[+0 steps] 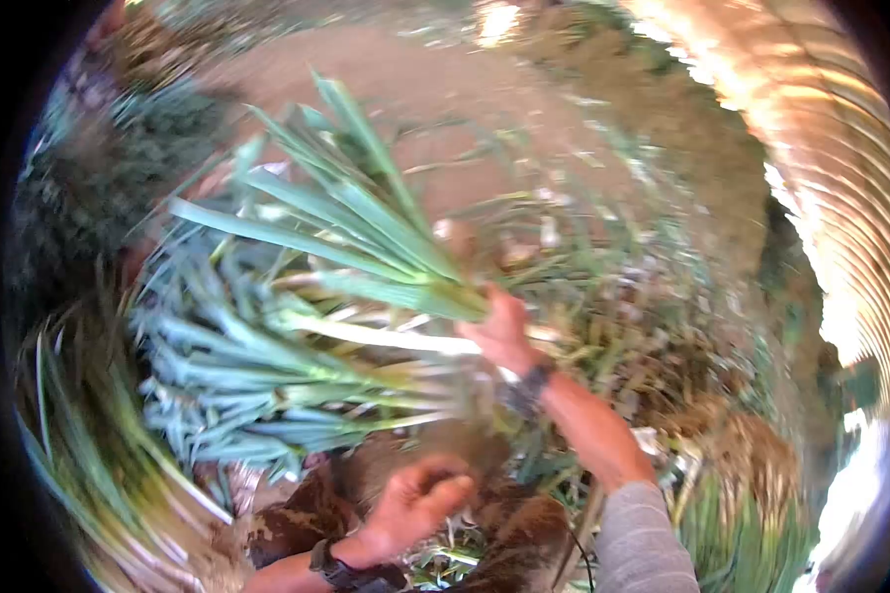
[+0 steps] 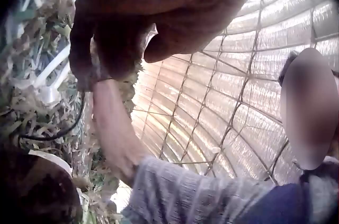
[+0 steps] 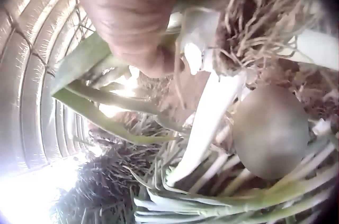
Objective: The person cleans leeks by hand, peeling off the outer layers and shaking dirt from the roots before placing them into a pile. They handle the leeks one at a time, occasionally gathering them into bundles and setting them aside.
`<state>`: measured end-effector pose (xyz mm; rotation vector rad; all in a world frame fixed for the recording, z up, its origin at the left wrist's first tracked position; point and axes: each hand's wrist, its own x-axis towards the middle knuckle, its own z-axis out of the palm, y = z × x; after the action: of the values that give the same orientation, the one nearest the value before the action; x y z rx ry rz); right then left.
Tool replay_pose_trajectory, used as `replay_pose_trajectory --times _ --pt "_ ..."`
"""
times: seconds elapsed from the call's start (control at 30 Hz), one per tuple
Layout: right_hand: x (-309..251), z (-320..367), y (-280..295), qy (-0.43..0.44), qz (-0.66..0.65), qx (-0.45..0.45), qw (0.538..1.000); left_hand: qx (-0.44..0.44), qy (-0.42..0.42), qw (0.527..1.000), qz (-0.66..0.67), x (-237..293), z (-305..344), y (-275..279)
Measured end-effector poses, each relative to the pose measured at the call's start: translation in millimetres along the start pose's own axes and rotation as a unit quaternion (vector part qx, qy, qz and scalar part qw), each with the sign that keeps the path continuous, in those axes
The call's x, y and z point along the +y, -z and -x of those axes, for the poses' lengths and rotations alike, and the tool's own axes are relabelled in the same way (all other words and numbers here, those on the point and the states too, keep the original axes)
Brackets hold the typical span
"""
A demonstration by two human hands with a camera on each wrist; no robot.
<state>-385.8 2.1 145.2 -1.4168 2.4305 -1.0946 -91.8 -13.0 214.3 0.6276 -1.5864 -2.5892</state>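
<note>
My right hand (image 1: 504, 331) grips a bunch of leeks (image 1: 396, 237) round the pale stalks, and the flat green leaves fan out to the upper left. In the right wrist view the curled fingers (image 3: 137, 28) are close beside shaggy roots (image 3: 254, 23) and a white stalk (image 3: 204, 123). Below it, over the lap, my left hand (image 1: 420, 509) has loosely bent fingers and holds nothing. In the left wrist view that hand (image 2: 159, 17) is dark against the light. A heap of leeks (image 1: 287, 366) lies in front of me, leaves to the left and white ends to the right.
Another leek pile (image 1: 119, 455) lies at the left. At the lower right stands a rooted bundle (image 1: 747, 504). Loose trimmings (image 1: 653, 336) cover the ground on the right, with bare soil (image 1: 386, 69) farther back. A ribbed plastic tunnel wall (image 1: 831, 148) curves along the right side.
</note>
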Motion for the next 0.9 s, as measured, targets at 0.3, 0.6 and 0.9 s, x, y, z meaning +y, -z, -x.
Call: replay_pose_trajectory --times 0.3,0.6,0.9 --pt "-149.3 27.5 79.8 0.042 -0.113 0.131 0.984 0.217 -0.422 0.764 -0.437 18.2 -45.6 -5.1" --pt "-223.8 54.2 148.2 0.056 -0.213 0.215 0.952 0.133 -0.338 0.648 -0.669 -75.1 -90.1 70.8" --pt "-197.5 76.1 187.7 0.13 -0.193 0.17 0.958 0.153 -0.336 0.923 -0.111 -29.5 -90.0 32.0"
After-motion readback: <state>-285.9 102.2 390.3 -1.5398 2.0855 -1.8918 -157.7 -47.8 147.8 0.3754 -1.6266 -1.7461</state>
